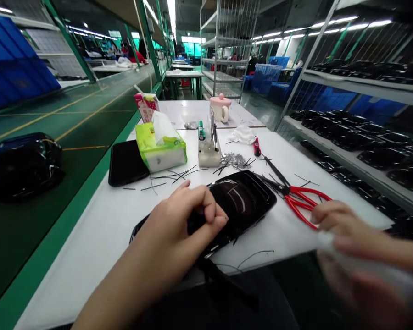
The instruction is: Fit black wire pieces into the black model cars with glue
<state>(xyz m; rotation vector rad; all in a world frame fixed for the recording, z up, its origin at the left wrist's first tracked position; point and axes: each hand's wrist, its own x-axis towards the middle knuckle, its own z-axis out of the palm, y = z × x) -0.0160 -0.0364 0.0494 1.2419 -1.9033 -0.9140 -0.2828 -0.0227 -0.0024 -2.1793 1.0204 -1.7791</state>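
Note:
My left hand (182, 224) grips the near end of a glossy black plastic case (242, 201) lying on the white table (99, 229). My right hand (344, 229), blurred at the lower right beyond the table's edge, holds something pale and white that I cannot make out. Red-handled scissors (301, 197) lie just beyond the right hand, beside the case. Thin black wire offcuts are scattered around the case.
A green tissue pack (160, 146), a flat black pad (125, 162), a white block holding tools (209, 153), a pink-lidded mug (220, 108) and a red cutter (257, 146) stand farther back. A green conveyor (55, 137) carries a black bag (22, 165) on the left. Shelves of black trays (365, 133) line the right.

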